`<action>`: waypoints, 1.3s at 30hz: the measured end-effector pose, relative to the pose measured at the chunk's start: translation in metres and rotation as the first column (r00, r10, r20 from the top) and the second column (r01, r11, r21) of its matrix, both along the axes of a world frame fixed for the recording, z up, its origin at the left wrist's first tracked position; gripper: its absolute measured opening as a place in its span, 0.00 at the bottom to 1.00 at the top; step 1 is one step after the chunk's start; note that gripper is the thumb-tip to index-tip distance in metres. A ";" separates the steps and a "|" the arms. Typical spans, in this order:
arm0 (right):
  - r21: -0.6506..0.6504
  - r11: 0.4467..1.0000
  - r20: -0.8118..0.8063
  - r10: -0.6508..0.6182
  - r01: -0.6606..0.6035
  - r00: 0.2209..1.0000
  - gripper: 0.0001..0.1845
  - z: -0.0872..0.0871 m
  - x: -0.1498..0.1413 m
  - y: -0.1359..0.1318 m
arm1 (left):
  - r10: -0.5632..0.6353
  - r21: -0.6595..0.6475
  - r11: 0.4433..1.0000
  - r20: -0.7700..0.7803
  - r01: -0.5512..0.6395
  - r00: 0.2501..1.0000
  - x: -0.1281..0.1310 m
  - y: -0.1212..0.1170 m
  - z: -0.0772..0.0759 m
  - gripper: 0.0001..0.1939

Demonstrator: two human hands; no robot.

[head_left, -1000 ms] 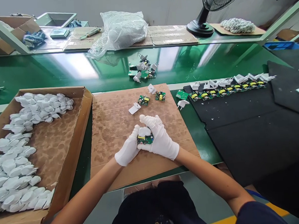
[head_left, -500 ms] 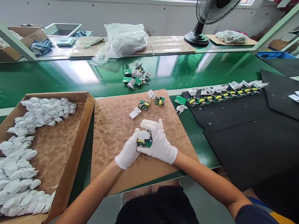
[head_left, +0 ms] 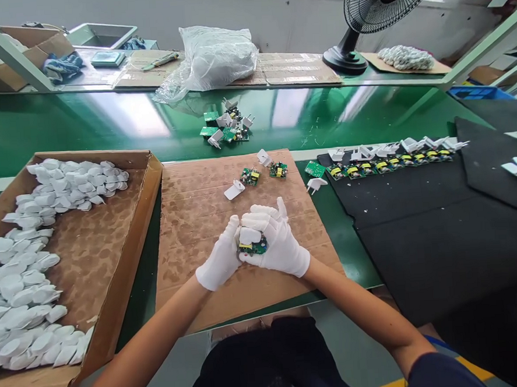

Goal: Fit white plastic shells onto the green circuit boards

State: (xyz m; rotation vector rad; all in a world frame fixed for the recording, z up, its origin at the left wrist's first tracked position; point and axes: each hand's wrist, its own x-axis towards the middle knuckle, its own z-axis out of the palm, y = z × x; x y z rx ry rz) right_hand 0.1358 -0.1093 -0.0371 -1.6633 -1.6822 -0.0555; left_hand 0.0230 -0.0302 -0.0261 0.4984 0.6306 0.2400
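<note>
Both my hands wear white gloves and meet over the near middle of a cardboard sheet [head_left: 190, 221]. Between them is a green circuit board [head_left: 257, 248] with yellow parts and a white plug piece [head_left: 249, 235] against its upper side. My left hand [head_left: 221, 255] grips the board's left edge, thumb pointing up. My right hand [head_left: 279, 242] wraps round its right side, fingers curled over the top and one finger raised. Just beyond lie two loose circuit boards [head_left: 250, 176] and two white plug pieces [head_left: 234, 189]. My fingers partly hide the held board.
On the left stands a cardboard tray [head_left: 132, 242] holding many white casings [head_left: 23, 289]. Boards with plugs [head_left: 379, 167] line the black mat [head_left: 418, 224] at right. Another pile of boards [head_left: 230, 128] lies at the back. A fan [head_left: 344, 60] and a plastic bag [head_left: 219, 58] occupy the shelf.
My hands stay closed round the board and plug piece, with slight finger shifts on the right. The whole view has tilted slightly, and the background sits a little higher.
</note>
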 end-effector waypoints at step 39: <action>0.080 0.997 0.008 -0.014 0.014 1.000 0.46 0.011 -0.003 -0.009 | -0.075 -0.065 0.994 0.239 0.093 0.968 0.002 -0.011 0.005 0.22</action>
